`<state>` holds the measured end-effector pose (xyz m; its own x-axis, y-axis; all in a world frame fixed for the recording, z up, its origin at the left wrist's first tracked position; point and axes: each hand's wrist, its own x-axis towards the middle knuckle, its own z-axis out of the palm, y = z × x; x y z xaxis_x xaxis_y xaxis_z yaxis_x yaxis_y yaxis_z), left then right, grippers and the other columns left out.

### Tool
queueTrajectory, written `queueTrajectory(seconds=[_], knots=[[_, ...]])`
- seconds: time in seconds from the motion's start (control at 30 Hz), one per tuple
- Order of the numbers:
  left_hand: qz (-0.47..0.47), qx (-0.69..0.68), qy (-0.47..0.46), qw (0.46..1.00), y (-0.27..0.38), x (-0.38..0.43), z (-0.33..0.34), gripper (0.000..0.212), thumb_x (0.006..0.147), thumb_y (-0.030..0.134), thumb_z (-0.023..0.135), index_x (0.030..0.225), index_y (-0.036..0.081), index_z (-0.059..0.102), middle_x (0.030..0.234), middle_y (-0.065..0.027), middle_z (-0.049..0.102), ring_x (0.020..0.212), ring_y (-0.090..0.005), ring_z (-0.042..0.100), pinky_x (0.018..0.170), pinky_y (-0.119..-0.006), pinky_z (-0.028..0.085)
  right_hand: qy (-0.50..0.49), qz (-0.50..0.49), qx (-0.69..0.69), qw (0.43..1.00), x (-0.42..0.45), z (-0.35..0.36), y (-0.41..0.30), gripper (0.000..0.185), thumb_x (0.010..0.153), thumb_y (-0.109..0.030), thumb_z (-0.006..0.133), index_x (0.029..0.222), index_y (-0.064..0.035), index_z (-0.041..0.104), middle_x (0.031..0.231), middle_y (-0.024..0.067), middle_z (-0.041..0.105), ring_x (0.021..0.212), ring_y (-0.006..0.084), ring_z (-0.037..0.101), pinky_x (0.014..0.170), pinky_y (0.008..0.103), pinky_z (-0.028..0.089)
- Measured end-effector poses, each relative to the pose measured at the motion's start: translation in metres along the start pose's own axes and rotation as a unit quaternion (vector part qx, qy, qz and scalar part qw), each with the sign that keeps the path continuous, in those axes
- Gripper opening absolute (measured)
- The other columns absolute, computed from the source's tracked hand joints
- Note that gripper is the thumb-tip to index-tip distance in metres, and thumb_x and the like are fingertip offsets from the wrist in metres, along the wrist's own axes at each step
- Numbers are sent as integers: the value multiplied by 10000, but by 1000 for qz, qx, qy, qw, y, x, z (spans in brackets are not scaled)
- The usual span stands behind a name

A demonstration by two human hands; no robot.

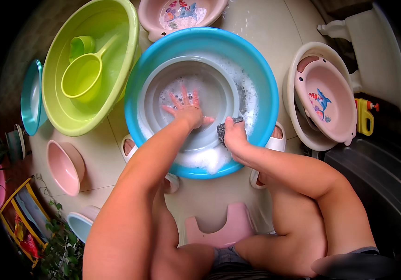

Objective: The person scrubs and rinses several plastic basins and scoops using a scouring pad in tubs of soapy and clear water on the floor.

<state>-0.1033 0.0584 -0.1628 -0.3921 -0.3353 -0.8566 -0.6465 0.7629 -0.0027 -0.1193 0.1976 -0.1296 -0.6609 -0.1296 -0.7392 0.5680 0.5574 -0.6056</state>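
Right before me stands a large blue plastic basin (256,59) with soapy water and white suds (205,159). Inside it sits a smaller grey basin (151,80), its round rim towards me. My left hand (188,110) reaches into the grey basin with fingers spread, and nothing is held in it. Bubbles lie around its fingertips. At the grey basin's near right rim, my right hand (235,136) grips a dark grey scouring pad (221,132). Part of the pad is hidden behind the fingers.
To the left, a green tub (88,127) holds water, a green dipper (81,78) and a green cup (85,45). Nested pink basins (326,82) stand at right beside a yellow bottle (365,119). A pink basin (64,168) and a pink stool (221,231) are nearer.
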Motion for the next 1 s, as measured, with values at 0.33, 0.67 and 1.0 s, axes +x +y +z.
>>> queueTrajectory(seconds=[0.33,0.67,1.0], knots=[[-9,-15,7,1000,7,8,-6,1128,667,670,587,1431,181,-84,1448,-198,-204,1266,-536,-186,912,-751,19,-35,-348,-280,894,115,-7,-113,398,920,-341,423,1134,-6,409,978,292,551,919,457,522,799,477,419],[2,-31,16,999,-6,6,0,1139,649,680,594,1434,193,-72,1450,-191,-204,1274,-534,-169,903,-757,17,38,-138,-65,988,11,1,-5,520,940,-259,384,1288,91,222,1234,316,396,1132,408,430,958,421,335],[31,-54,41,997,-3,-1,-3,1066,698,684,530,1438,173,-43,1467,-162,-172,1290,-497,-182,921,-742,-10,36,-362,-272,891,88,6,-91,405,893,-313,491,1189,-45,427,1092,244,528,990,422,511,827,458,418]])
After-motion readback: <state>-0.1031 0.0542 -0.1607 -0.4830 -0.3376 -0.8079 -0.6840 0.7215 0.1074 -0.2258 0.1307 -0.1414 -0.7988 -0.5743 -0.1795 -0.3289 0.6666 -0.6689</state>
